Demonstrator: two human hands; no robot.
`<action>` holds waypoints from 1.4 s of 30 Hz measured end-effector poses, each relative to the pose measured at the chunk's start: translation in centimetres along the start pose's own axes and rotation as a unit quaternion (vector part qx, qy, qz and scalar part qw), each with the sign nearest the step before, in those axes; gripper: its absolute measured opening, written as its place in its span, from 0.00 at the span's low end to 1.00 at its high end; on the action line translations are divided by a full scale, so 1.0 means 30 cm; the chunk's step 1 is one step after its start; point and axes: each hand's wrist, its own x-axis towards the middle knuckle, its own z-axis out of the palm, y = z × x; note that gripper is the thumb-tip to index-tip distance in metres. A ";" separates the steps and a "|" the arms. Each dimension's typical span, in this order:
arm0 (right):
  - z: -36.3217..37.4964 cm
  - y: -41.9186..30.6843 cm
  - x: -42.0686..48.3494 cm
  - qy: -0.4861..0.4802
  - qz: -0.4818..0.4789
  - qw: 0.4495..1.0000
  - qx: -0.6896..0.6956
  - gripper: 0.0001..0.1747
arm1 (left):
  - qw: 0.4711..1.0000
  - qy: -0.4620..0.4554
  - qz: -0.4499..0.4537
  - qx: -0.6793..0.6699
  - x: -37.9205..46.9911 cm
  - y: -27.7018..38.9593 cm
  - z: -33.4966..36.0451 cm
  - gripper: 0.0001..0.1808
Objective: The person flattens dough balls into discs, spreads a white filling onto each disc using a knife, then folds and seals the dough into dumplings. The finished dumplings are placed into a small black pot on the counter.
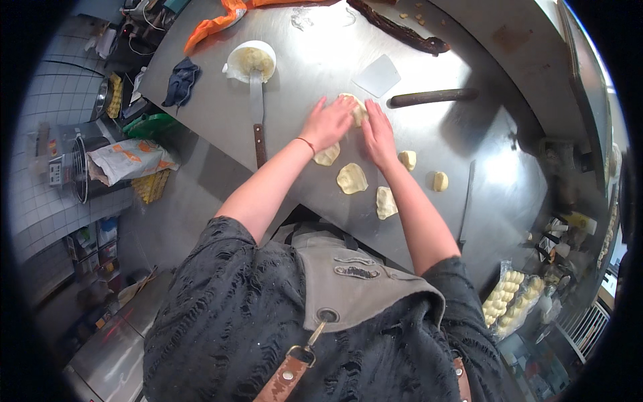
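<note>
Both hands are at one flattened piece of dough (359,111) on the steel worktop (311,75). My left hand (329,120) lies over its left part, palm down. Along its right edge rests my right hand (378,129), fingers extended. Partly under my left wrist is another flat dough piece (327,155). Nearer to me lie a flat dough round (352,178) and an oblong dough piece (386,203), the latter beside my right forearm. Two thicker dough lumps (408,160) (440,181) sit to the right of that forearm.
A white bowl (274,55) of pale filling holds a spatula with a wooden handle (259,143). Farther off are a white scraper (378,75), a dark rolling pin (434,97), a blue cloth (182,83) and an orange bag (216,26). A long knife (468,201) lies at right.
</note>
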 end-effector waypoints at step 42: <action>-0.029 0.050 -0.318 0.134 -0.099 0.977 -0.136 0.33 | 0.968 -0.052 0.151 0.193 -0.232 0.282 0.177 0.37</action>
